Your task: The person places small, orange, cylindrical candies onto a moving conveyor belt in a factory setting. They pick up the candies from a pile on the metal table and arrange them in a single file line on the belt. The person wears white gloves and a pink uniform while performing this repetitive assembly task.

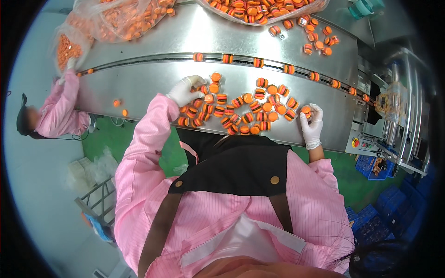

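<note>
Many small burger-shaped candies in clear wrappers, orange with dark and red layers, lie in a loose pile point(255, 106) on the steel table in front of me. Both my hands wear white gloves. At the pile's left end, my left hand point(184, 91) bends its thumb and fingers around a burger-shaped candy point(200, 88), others touching close by. To the right of the pile, my right hand point(312, 127) pinches one wrapped burger-shaped candy point(306, 110) between thumb and fingers, near the table's front edge.
A narrow conveyor track point(273, 67) carries spaced candies across the steel table point(153, 81) toward a machine point(394, 111) at right. Full clear bags point(125, 21) of candies stand at the back. A co-worker point(60, 104) in pink works at far left. Blue crates point(371, 167) sit below right.
</note>
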A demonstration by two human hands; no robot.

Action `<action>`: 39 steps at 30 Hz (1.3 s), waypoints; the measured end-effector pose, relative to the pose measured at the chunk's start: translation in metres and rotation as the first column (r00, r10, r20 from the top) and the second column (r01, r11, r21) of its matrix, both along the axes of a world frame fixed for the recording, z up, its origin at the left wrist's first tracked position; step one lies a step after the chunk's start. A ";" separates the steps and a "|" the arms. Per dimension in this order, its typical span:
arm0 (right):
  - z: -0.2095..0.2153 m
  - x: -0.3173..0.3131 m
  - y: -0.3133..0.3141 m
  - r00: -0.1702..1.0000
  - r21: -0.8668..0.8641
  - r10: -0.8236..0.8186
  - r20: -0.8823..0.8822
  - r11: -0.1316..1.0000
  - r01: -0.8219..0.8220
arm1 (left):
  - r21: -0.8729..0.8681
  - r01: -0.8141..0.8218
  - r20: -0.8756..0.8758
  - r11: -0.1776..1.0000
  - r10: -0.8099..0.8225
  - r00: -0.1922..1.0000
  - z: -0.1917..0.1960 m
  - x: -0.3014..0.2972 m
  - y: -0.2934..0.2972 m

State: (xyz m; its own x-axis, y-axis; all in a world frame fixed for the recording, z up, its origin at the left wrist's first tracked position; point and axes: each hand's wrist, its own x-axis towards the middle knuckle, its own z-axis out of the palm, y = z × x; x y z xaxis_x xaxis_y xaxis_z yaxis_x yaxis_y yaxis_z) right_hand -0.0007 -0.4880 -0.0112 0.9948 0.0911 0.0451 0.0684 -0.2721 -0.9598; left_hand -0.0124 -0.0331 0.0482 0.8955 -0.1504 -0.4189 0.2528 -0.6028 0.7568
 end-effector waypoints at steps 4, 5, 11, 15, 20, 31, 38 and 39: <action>-0.014 -0.001 -0.005 0.999 0.093 0.000 0.036 0.996 -0.003 | 0.096 -0.067 0.043 0.993 0.063 0.997 -0.002 0.002 0.003; -0.015 0.000 -0.006 0.999 0.087 0.007 0.046 0.996 -0.011 | 0.164 -0.069 0.052 0.984 0.062 0.997 0.000 0.004 0.006; -0.010 0.004 -0.002 0.992 0.086 0.022 0.125 0.996 -0.033 | 0.143 -0.327 0.272 0.934 0.280 0.920 0.005 0.049 0.068; -0.007 0.006 -0.003 0.992 0.127 -0.015 0.126 0.992 -0.001 | 0.428 -0.101 0.116 0.898 0.056 0.992 0.008 0.082 0.070; 0.031 0.042 0.023 0.941 -0.027 0.029 0.336 0.999 -0.021 | 0.475 -0.223 0.362 0.851 0.042 0.931 -0.009 0.091 0.051; 0.062 0.141 0.193 0.601 -0.710 0.729 0.329 0.610 -0.352 | 0.386 0.499 0.300 0.776 -0.617 0.728 0.013 0.050 -0.033; 0.047 0.146 0.177 0.615 -0.787 0.752 0.239 0.521 -0.332 | 0.344 0.262 0.381 0.902 -0.389 0.839 0.005 0.052 -0.017; 0.050 0.144 0.171 0.617 -0.756 0.727 0.300 0.576 -0.311 | 0.319 0.166 0.471 0.933 -0.308 0.826 0.008 0.052 -0.011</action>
State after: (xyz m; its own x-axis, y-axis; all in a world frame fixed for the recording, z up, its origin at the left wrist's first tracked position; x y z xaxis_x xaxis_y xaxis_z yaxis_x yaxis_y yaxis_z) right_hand 0.1430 -0.3172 0.0386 0.5533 0.7927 0.2561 0.8205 -0.4655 -0.3318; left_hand 0.0398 -0.0446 0.0563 0.9405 -0.3384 0.0297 -0.2983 -0.7810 0.5487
